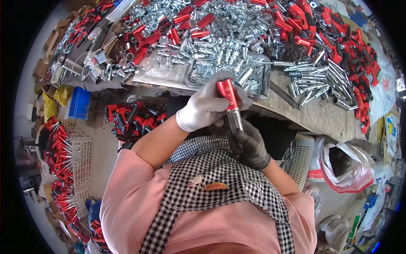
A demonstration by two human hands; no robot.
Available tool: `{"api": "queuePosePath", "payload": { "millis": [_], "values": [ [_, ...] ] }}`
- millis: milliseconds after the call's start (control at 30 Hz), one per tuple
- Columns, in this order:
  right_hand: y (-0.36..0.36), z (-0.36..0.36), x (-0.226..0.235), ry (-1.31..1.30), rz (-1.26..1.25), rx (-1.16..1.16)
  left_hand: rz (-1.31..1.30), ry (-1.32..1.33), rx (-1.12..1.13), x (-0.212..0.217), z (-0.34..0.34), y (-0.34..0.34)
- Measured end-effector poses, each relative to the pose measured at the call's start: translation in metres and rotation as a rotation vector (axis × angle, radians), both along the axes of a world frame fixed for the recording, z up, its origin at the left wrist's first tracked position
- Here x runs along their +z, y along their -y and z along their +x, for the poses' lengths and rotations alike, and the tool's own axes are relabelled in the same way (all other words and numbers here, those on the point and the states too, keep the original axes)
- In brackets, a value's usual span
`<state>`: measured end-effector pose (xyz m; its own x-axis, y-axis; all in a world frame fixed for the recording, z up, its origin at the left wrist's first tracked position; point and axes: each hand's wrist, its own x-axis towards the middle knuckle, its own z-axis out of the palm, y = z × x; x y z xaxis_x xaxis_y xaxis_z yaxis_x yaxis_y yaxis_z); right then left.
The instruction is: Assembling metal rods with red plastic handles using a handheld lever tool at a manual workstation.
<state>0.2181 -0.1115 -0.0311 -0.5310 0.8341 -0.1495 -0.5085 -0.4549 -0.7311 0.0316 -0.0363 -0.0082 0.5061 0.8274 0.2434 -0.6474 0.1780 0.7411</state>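
Red-and-silver tube (231,105) between both gloved hands (202,106) (253,148)

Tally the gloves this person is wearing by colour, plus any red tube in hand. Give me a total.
White glove: 1
Dark grey glove: 1
Red tube in hand: 1
Total: 3

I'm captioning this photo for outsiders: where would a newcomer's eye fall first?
Probably on the shiny red and silver metal cylinder at the centre, held in the white-gloved left hand and dark-gloved right hand. Next, the heap of silvery metal fittings on the workbench beyond, then red and black handles piled along its right side.
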Motion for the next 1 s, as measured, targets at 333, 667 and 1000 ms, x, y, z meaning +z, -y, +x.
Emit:
{"api": "queuePosePath", "payload": {
  "millis": [333, 667, 1000],
  "values": [
    [-0.011, -0.012, -0.036, 0.093, 0.141, 0.202, -0.239, -0.262, 0.292, 0.018, 0.017, 0.007],
    [-0.128, 0.062, 0.036, 1.359, 0.797, -0.099, -0.313, -0.362, 0.185, -0.046, -0.003, 0.031],
    [-0.287, 0.041, 0.027, 2.294, 0.699, 0.062, -0.339, -0.338, -0.131, -0.052, -0.009, 0.049]
  ]
}}
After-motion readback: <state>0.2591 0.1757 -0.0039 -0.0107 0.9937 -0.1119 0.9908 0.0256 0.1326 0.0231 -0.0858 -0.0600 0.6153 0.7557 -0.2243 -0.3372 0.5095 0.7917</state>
